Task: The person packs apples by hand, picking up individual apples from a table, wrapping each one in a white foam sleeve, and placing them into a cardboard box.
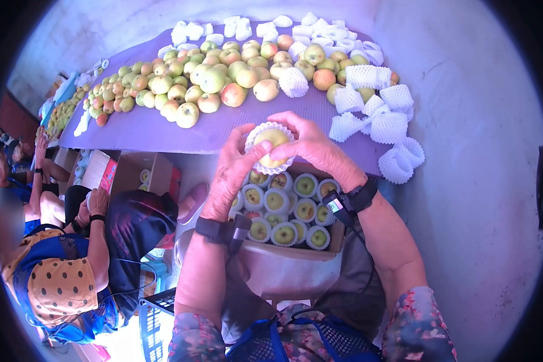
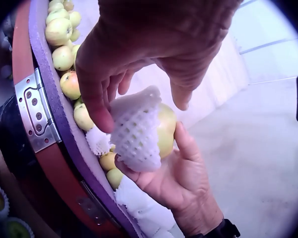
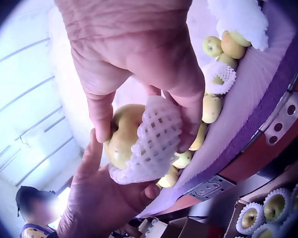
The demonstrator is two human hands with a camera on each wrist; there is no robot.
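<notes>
Both hands hold one yellow-green apple point(image 1: 273, 140) partly wrapped in a white foam net point(image 1: 270, 128), just above a cardboard box point(image 1: 295, 248) of netted apples point(image 1: 285, 234). My left hand point(image 1: 238, 166) grips the net and fruit from the left; in the left wrist view its fingers point(image 2: 97, 106) curl over the foam net point(image 2: 136, 134) while the apple point(image 2: 166, 129) shows beside it. My right hand point(image 1: 311, 143) grips from the right; in the right wrist view its thumb point(image 3: 100, 116) presses the apple point(image 3: 121, 134) and its fingers pull the net point(image 3: 156, 139).
A purple-covered table point(image 1: 163, 130) carries a heap of loose apples point(image 1: 211, 81) and several empty foam nets point(image 1: 383, 117). To the left, other people point(image 1: 60, 265) sit by an open cardboard box point(image 1: 142, 172). Bare concrete floor point(image 1: 482, 181) lies to the right.
</notes>
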